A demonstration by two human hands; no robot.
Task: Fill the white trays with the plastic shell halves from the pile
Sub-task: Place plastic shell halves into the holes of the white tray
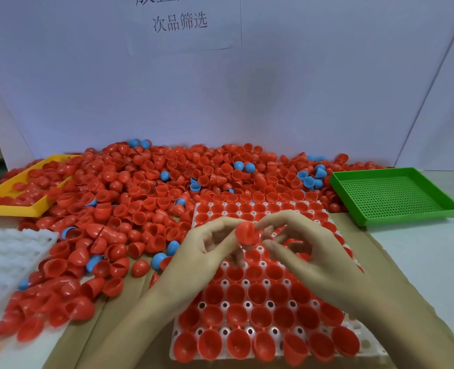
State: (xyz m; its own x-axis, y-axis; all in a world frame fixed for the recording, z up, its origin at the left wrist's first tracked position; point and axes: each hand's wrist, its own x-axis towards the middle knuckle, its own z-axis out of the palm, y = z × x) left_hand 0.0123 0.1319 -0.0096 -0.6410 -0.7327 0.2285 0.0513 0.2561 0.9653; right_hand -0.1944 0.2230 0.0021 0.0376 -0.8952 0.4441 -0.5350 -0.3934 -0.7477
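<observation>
Hands meet above the middle of the white tray [194, 262], which lies in front centre on brown cardboard [130, 315]. Left hand [207, 246] pinches a red shell [245, 233] between thumb and fingertips, its other fingers loosely curled; the shell is held in the air, clear of the tray. Right hand [300, 243] has its fingertips right at the shell's right edge, fingers bent; motion blur there, cannot tell whether it grips the shell or only touches it. Tray wells are nearly all filled with red shells, open side up; both hands and forearms cover the middle rows, so those wells cannot be checked. Pile [146, 193] of red shells spreads behind and to the left of the tray, reaching its far edge, with a few blue shells [309, 179] mixed in. Yellow tray [10, 209] sits far left, partly buried by the pile, some red shells inside. Second white tray [5, 257] lies at the left edge, wells showing no shells, pile crowding its right side and front. Green perforated tray [396, 194] stands to the right, just beside the pile's edge. White backboard [273, 89] rises behind everything, with a paper sign [183, 22] bearing printed characters near the top.
</observation>
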